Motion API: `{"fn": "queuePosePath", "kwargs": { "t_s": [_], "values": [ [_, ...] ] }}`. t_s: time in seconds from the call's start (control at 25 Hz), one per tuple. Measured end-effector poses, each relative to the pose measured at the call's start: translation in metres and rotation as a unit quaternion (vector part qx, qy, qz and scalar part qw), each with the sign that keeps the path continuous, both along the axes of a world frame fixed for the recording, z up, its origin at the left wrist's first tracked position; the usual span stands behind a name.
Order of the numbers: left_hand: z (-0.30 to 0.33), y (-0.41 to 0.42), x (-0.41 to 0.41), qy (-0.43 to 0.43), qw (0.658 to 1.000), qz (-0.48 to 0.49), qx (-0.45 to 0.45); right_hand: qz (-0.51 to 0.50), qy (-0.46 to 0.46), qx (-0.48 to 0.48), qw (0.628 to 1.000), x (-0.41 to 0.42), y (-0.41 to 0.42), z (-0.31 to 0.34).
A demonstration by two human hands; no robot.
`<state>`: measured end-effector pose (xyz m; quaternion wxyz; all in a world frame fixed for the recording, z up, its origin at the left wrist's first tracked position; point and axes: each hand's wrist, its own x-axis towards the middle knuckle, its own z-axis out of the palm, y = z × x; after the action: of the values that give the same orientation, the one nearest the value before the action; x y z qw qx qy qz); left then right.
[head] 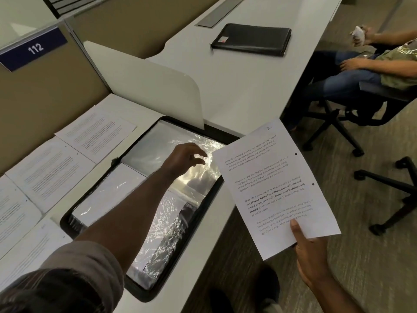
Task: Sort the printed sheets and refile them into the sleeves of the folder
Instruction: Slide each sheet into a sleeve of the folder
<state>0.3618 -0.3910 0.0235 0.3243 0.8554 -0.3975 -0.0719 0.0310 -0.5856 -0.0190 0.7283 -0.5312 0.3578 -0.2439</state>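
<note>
We see glossy, crinkled clear plastic sleeves (pixel 180 184) just under the left hand's fingertips (pixel 198 158), glare on them. Folder (pixel 67 222) rim is black, matt, leather-like. Sheet (pixel 270 188) pinched under the right thumb (pixel 295 227) is matt white paper, smooth. Desk (pixel 237 86) is smooth matt laminate. Sleeve cuff (pixel 85 263) is grey cloth. Far black case (pixel 251 39) has a slight sheen.

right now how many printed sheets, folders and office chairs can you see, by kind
printed sheets: 6, one held, five on the desk
folders: 2, one open, one closed black
office chairs: 2
total: 10
</note>
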Motion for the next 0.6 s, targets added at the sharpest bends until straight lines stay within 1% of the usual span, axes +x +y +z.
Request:
{"fn": "queuePosePath", "kwargs": {
  "t_s": [0.16, 0.28, 0.4, 0.44, 0.6],
  "values": [
    [-0.004, 0.004, 0.004, 0.006, 0.999, -0.016, 0.030, 0.009, 0.002, 0.005, 1.000, 0.002, 0.000, 0.000],
    [-0.005, 0.002, 0.005, 0.008, 0.995, -0.025, 0.094, 0.008, 0.005, 0.010, 1.000, 0.004, -0.001, 0.000],
    [-0.004, -0.004, 0.006, -0.035, 0.987, -0.055, 0.147, 0.018, 0.016, -0.003, 1.000, 0.004, 0.000, 0.003],
    [-0.004, -0.007, 0.007, -0.038, 0.985, -0.060, 0.159, 0.019, 0.023, -0.012, 0.999, 0.003, 0.002, 0.006],
    [-0.002, -0.017, 0.013, -0.005, 0.981, -0.049, 0.189, -0.002, 0.056, -0.042, 0.998, -0.003, 0.015, 0.012]
  ]
}}
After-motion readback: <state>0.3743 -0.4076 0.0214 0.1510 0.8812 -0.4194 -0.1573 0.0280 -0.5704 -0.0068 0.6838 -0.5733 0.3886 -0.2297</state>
